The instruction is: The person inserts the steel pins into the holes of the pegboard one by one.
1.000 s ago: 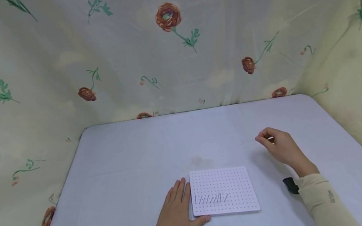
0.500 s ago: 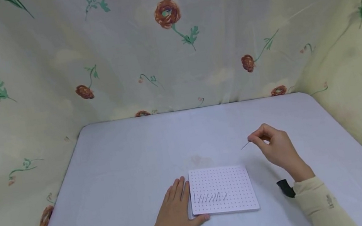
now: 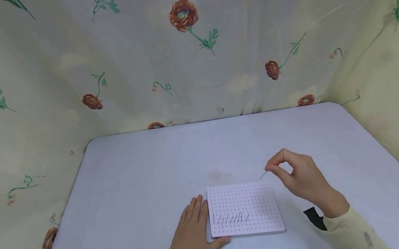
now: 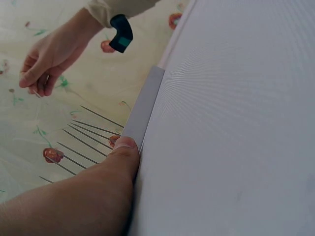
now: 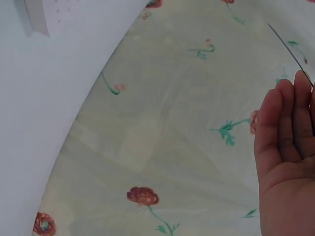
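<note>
My right hand (image 3: 302,178) pinches a thin metal needle (image 3: 263,175) between thumb and forefinger. It hangs over the back right corner of a white board (image 3: 249,199) dotted with rows of small holes, the needle's free end pointing down and left. In the right wrist view the needle (image 5: 288,47) sticks out past the fingertips. My left hand (image 3: 189,240) lies flat along the board's left side, fingers straight, thumb (image 4: 124,147) against the front edge. Several similar needles (image 4: 102,116) stand in a row in the board's front left part, most of them leaning.
The board rests on a table (image 3: 133,173) with a white cover. A floral curtain (image 3: 135,56) closes off the back and both sides. A dark strap (image 3: 315,219) shows at the right sleeve, low over the table.
The right hand has moved left and nearer with the needle, from the table right of the board to the board's back right corner. The left hand and the standing needles keep their places.
</note>
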Motion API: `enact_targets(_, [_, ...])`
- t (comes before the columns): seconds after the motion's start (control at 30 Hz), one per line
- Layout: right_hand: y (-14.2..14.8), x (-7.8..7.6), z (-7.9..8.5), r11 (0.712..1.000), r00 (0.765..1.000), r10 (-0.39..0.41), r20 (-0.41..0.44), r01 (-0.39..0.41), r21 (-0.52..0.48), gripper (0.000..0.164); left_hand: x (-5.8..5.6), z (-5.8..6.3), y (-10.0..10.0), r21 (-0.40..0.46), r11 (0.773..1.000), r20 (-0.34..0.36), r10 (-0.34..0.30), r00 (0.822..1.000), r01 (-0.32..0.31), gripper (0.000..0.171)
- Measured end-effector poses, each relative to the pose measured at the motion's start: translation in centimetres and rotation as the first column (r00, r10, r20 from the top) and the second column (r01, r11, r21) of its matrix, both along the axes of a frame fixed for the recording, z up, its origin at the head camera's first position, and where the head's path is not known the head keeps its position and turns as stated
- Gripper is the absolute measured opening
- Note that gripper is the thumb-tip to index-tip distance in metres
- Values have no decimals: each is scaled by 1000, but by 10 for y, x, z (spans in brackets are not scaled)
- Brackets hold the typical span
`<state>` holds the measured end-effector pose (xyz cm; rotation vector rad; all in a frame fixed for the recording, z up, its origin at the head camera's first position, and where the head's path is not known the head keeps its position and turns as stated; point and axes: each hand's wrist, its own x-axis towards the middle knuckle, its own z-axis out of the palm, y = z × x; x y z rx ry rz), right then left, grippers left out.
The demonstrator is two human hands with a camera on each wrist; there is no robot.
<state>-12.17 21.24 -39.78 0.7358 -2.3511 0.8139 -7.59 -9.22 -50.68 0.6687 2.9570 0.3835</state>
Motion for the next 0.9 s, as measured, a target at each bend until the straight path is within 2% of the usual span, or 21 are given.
enact_targets(0.13, [-3, 9, -7, 998, 999, 44, -3, -43, 43, 27, 0, 0, -1, 0, 1000, -3, -3, 1000, 3, 114])
enact_targets(0.3, [-8, 18, -15, 997, 998, 68, 14, -69, 46, 25, 1, 1, -2, 2, 1000, -6, -5, 1000, 6, 114])
enact_targets(0.43, [-11, 21, -21, 994, 995, 97, 3, -98, 41, 16, 1, 1, -1, 8, 1000, -4, -5, 1000, 5, 114])
enact_targets(0.53, [-15, 24, -27, 990, 991, 130, 11, -131, 50, 20, 1, 0, 0, 6, 1000, -2, 0, 1000, 0, 114])
enact_targets(0.63, [-20, 27, -31, 986, 988, 143, 49, -147, 73, 17, 1, 0, 0, -2, 1000, 1, 6, 1000, -6, 114])
enact_targets(0.77, [-25, 30, -34, 983, 985, 122, 124, -137, 123, 29, 1, 0, 0, -5, 1000, -2, 10, 1000, -10, 114])
enact_targets(0.9, [-27, 31, -35, 974, 976, 114, 186, -147, 172, 27, 0, 0, 0, -5, 1000, -4, 9, 1000, -9, 114])
